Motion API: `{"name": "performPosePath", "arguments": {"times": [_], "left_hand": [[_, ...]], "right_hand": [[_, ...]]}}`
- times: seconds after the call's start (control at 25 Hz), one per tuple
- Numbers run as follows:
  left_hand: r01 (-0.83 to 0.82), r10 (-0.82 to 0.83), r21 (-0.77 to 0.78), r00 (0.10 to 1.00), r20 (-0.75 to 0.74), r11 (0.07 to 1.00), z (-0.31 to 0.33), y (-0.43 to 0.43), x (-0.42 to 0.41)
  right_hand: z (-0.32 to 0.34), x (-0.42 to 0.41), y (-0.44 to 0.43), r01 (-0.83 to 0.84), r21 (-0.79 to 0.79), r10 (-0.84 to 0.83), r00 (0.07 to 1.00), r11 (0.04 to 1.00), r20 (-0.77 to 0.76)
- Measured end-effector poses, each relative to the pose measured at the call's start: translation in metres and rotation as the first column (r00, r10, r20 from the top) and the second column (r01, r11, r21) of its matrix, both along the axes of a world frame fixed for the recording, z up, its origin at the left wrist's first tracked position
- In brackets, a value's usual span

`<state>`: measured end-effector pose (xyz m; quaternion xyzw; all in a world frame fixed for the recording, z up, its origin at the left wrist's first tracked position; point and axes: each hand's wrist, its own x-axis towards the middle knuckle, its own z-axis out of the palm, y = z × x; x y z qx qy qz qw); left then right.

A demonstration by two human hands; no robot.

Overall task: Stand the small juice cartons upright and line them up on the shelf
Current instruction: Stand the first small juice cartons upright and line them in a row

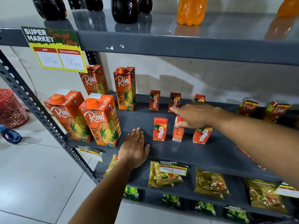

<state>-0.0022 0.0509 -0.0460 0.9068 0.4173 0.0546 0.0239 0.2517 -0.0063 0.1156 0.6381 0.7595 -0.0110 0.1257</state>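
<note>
Several small red Maaza juice cartons stand upright on the dark grey shelf point(210, 152) in two rows. The back row has cartons at left point(154, 100), middle point(174, 101) and right point(199, 98). In the front row, one carton stands at the left point(160, 129), a middle one point(178, 135) is turned side-on, and a right one point(202, 135) leans slightly. My right hand point(195, 115) reaches in from the right, fingers spread: fingertips at the back middle carton, thumb on top of the front middle carton. My left hand point(135, 147) lies flat, palm down, on the shelf's front left part.
Tall Real pineapple cartons point(100, 118) fill the shelf's left end. Two small Real cartons point(247, 107) stand at the far right. Soft-drink bottles point(191, 10) stand on the shelf above, tea packets point(210, 183) lie below. A red basket point(11, 109) sits on the floor at left.
</note>
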Motion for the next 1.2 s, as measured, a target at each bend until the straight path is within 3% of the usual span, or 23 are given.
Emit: {"name": "performPosePath", "arguments": {"times": [0.16,0.36,0.56,0.76,0.88,0.96,1.04,1.08,1.12,1.16,1.2], "left_hand": [[0.001,-0.001,0.004,1.000,0.003,1.000,0.000,0.000,0.001],[-0.003,0.002,0.009,1.000,0.016,1.000,0.000,-0.001,0.000],[0.002,-0.003,0.012,1.000,0.022,1.000,-0.001,0.000,0.001],[-0.002,0.001,0.005,1.000,0.019,1.000,-0.002,0.001,0.000],[-0.011,0.010,0.001,1.000,0.027,1.000,-0.003,0.001,0.000],[0.002,-0.001,-0.009,0.999,0.053,1.000,-0.004,0.002,-0.001],[-0.008,0.023,-0.098,0.988,0.154,0.995,-0.001,0.004,-0.002],[-0.035,0.090,-0.205,0.960,0.267,0.978,0.002,0.004,0.000],[-0.060,0.220,-0.365,0.884,0.413,0.929,0.009,0.001,0.006],[-0.039,0.377,-0.536,0.754,0.538,0.843,0.017,-0.004,0.015],[0.035,0.507,-0.659,0.608,0.611,0.752,0.024,-0.010,0.027]], "right_hand": [[0.001,-0.004,-0.001,0.085,-0.112,-0.091,0.995,0.990,-0.047],[-0.004,-0.012,-0.003,0.168,0.017,-0.168,0.983,0.986,0.071],[0.004,-0.009,0.000,0.187,-0.096,-0.196,0.976,0.978,-0.097],[-0.002,-0.014,-0.003,0.236,-0.057,-0.238,0.970,0.970,-0.043],[0.002,-0.001,-0.008,0.285,-0.004,-0.278,0.931,0.958,-0.237],[0.000,0.017,-0.016,0.411,0.201,-0.261,0.817,0.889,-0.514],[-0.019,0.031,-0.038,0.650,0.401,-0.110,0.598,0.645,-0.794],[-0.035,0.035,-0.052,0.786,0.377,-0.012,0.438,0.490,-0.899],[-0.052,0.037,-0.062,0.897,0.256,0.054,0.254,0.361,-0.966],[-0.068,0.038,-0.069,0.952,0.080,0.082,0.058,0.294,-0.995],[-0.081,0.039,-0.071,0.950,-0.092,0.096,-0.126,0.297,-0.987]]}}
